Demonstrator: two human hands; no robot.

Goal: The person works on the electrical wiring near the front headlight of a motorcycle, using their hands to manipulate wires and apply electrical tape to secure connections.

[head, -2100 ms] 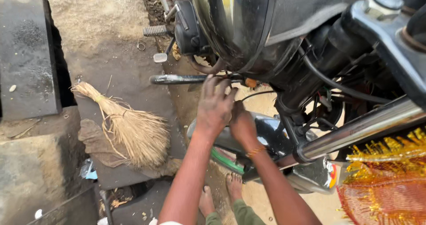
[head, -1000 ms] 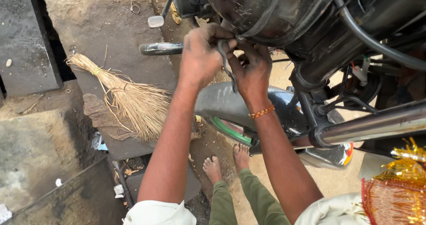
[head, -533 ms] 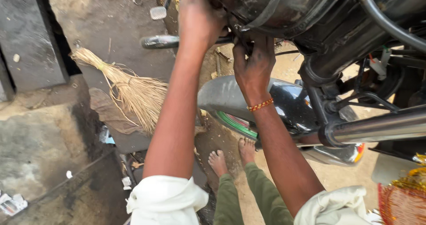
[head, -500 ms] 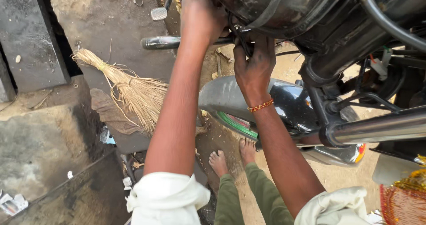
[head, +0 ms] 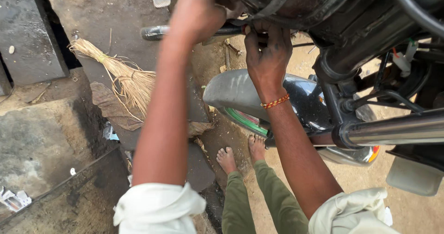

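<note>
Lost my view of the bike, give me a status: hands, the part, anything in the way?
Left hand up on the motorcycle's front, grip hidden. Right hand fingers under it. Mudguard right below the wrists.

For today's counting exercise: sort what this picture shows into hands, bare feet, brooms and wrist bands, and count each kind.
Hands: 2, the left hand and the right hand
Bare feet: 2, one foot beside the other foot
Brooms: 1, a straw broom
Wrist bands: 1, an orange band
Total: 6

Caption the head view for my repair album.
Both hands, left hand and right hand, reach under a motorcycle's headlamp above its front mudguard.
</note>
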